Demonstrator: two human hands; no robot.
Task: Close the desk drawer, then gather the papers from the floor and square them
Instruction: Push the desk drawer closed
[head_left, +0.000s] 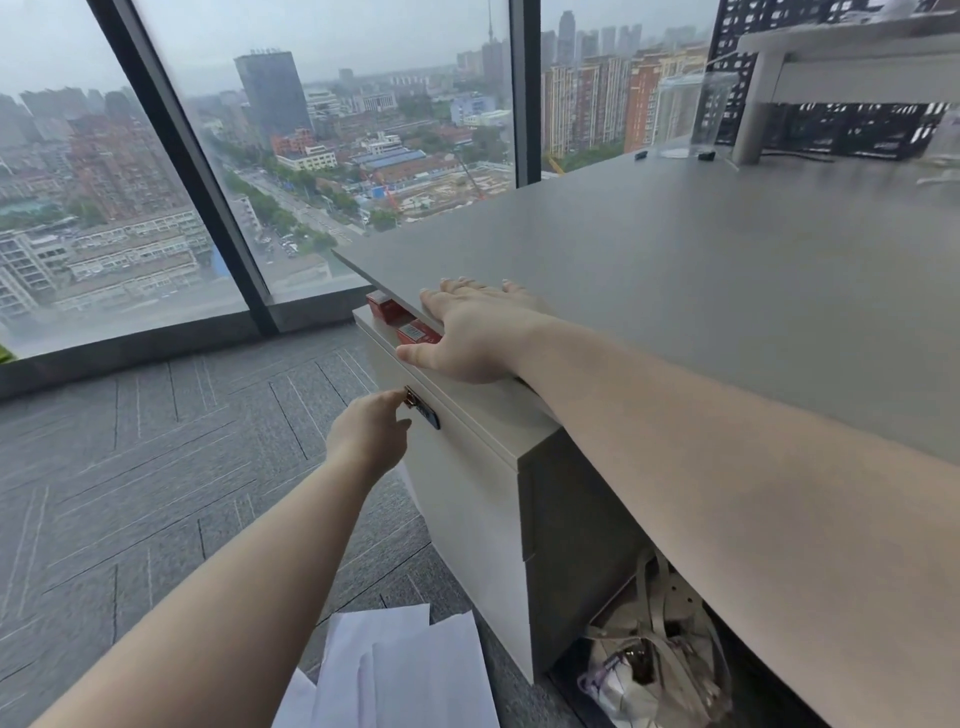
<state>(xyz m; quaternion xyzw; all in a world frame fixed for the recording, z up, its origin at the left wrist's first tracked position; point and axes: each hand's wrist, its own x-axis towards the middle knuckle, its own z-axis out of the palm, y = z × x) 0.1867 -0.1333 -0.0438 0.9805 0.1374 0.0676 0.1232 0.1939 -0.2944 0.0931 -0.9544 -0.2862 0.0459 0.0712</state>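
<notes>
- Drawer (447, 410) is open a crack: its front stands a little proud of the desk (701, 291) edge, and the gap at the top shows red boxes (415, 332) inside.
- My left hand (371, 431) is on the drawer face, fingertips pinched around the small brass key (411, 399) sitting at the dark lock plate (427, 414). Hand is closed on the key, as far as I can tell; the key itself is mostly covered.
- My right hand (475, 332) lies flat and open, palm down, across the desk edge and the top of the drawer front. Holding nothing.
- Papers (400, 670) are on the carpet (130, 467) below my left forearm, just beside the cabinet's lower corner. White sheets, fanned and overlapping, not squared.
- For the close, I'd push square on the face near the lock with the left, not by the key, since it looks thin enough to bend or twist.
- Right thumb hangs over the gap. Lift it clear before the front seats or it gets pinched.
- The red boxes look to sit near the desk's underside; go slow in case one catches.
- Writing: nearer red box has a white label with print, too blurred to read. No brand legible anywhere.
- A light-coloured bag (654, 660) sits under the desk, clear of the drawer's path.
</notes>
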